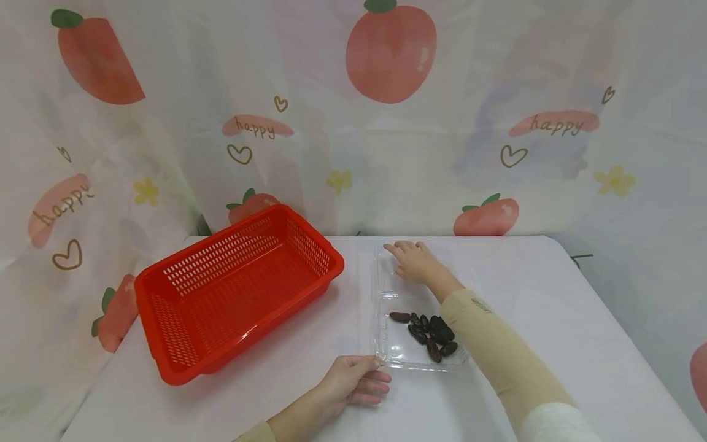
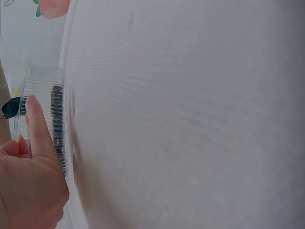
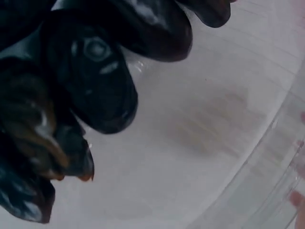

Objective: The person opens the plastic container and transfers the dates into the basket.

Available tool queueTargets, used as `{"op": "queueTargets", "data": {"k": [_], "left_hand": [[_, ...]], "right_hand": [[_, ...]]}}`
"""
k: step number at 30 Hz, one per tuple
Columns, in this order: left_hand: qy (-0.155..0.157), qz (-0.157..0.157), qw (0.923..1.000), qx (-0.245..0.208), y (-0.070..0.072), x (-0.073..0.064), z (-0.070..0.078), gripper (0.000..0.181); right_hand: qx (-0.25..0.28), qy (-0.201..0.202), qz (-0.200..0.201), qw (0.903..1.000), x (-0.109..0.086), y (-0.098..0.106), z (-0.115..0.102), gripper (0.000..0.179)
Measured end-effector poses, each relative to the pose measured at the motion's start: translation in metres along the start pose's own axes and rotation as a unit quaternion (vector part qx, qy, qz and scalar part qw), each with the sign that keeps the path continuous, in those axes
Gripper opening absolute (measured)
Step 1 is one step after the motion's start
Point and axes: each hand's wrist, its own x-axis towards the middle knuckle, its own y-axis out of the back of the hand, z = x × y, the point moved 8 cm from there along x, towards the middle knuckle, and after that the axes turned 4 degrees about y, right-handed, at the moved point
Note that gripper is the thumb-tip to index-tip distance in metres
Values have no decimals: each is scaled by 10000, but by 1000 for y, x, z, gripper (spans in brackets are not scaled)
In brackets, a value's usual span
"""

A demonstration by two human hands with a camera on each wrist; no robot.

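Head view: on a white table in front of me, a clear container is opened out, its long axis running straight away from me. Its near half holds a small heap of dark dates, gathered toward the right. Its far half, the lid, lies beyond a hinge line that runs left to right. My right hand is over the lid, forefinger reaching toward the far left corner; whether it grips the edge, I cannot tell. My left hand pinches the container's near left corner, its other fingers loosely spread. So my right hand is nearer the lid and my left nearer the front rim, with the dates between and my right forearm slanting over their right side. A red basket sits to the left, apart from the container.

Left wrist view, turned sideways: one long finger lies along the ribbed clear wall, and the dates show dark through it, low against the table.

Right wrist view: the dates fill the upper left, close up. The container's curved wall crosses the lower right. My right fingers are out of sight here.
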Motion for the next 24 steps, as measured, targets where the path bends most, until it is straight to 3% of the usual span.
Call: {"op": "queueTargets", "data": {"k": [12,21,24], "left_hand": [[-10,4,10000,-10,1,0,0,32],[3,17,10000,21,1,1,-1,34],[8,9,10000,22,1,0,-1,34]], "right_hand": [[75,187,405,9990,-4,14,-3,59],[178,-296,743,9966,-24,54,10,61],[440,-436,814,9948,-35,65,13,60]]}}
